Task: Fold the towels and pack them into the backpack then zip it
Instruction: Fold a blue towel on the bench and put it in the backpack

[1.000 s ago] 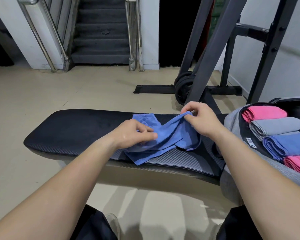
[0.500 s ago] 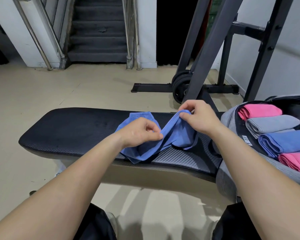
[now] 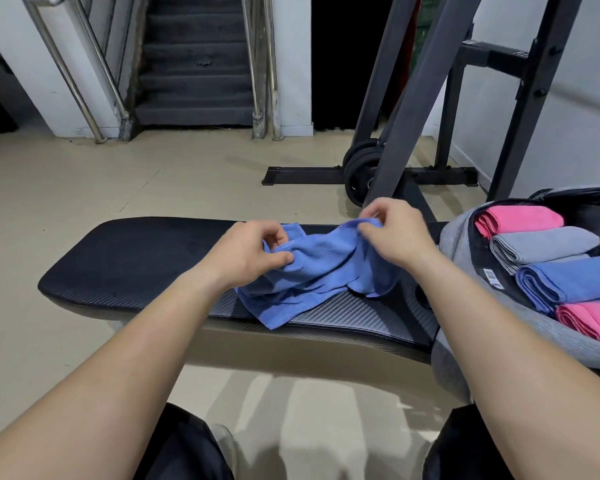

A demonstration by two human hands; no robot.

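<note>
A crumpled blue towel (image 3: 312, 278) lies on the black padded bench (image 3: 136, 258). My left hand (image 3: 246, 254) pinches its left edge between thumb and fingers. My right hand (image 3: 392, 233) pinches its upper right corner, lifted a little off the pad. At the right end of the bench a grey backpack (image 3: 461, 251) lies open. Inside it sit several folded towels in a row: a pink one (image 3: 523, 218), a grey one (image 3: 544, 244), a blue one (image 3: 575, 278) and another pink one (image 3: 593, 322).
A dark steel rack (image 3: 413, 116) with weight plates (image 3: 361, 171) at its foot stands behind the bench on the right. A staircase (image 3: 194, 64) with metal handrails rises at the back. Beige floor (image 3: 84, 188) lies around the bench. My knees show at the bottom.
My hands have drawn apart along the blue towel's top edge, the left hand moving left, so the cloth is stretched wider between them. The towel stays on the bench.
</note>
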